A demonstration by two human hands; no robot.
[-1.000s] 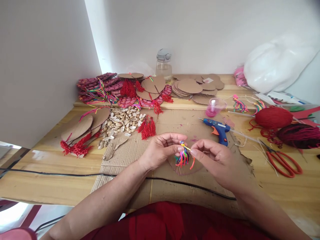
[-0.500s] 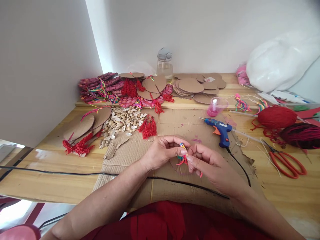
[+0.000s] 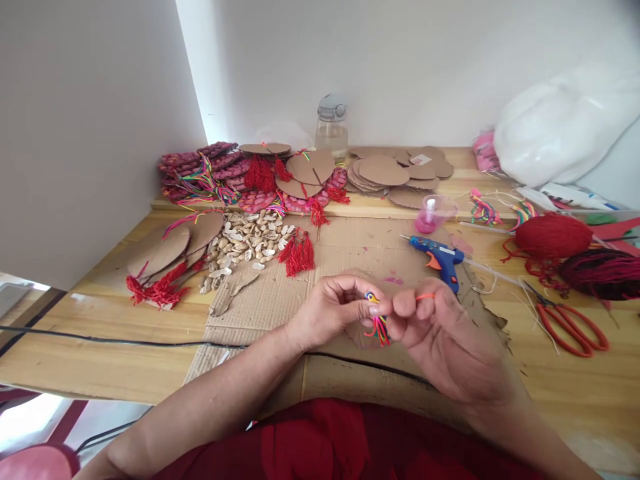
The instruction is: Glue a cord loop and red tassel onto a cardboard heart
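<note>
My left hand (image 3: 333,310) pinches a small bundle of multicoloured cords (image 3: 379,327) between thumb and forefinger. A looped top of blue and yellow shows above the fingertips, and loose pink, green and yellow ends hang below. Close against it on the right, my right hand (image 3: 450,333) is turned palm-up with its fingers curled. An orange-red cord (image 3: 425,296) runs across those fingers, gripped between them. Both hands are above a sheet of corrugated cardboard (image 3: 260,320).
Peanut shells (image 3: 250,240), a red tassel (image 3: 297,252) and cardboard discs (image 3: 160,252) lie to the left. A blue glue gun (image 3: 435,257), orange-handled scissors (image 3: 570,327) and red yarn (image 3: 553,235) are on the right. A black cable (image 3: 125,342) crosses the table. A bottle (image 3: 331,130) stands behind.
My right hand has rolled palm-up and moved right and up, drawing the orange-red cord across its fingers. My left hand keeps its pinch on the bundle, whose ends now hang more freely.
</note>
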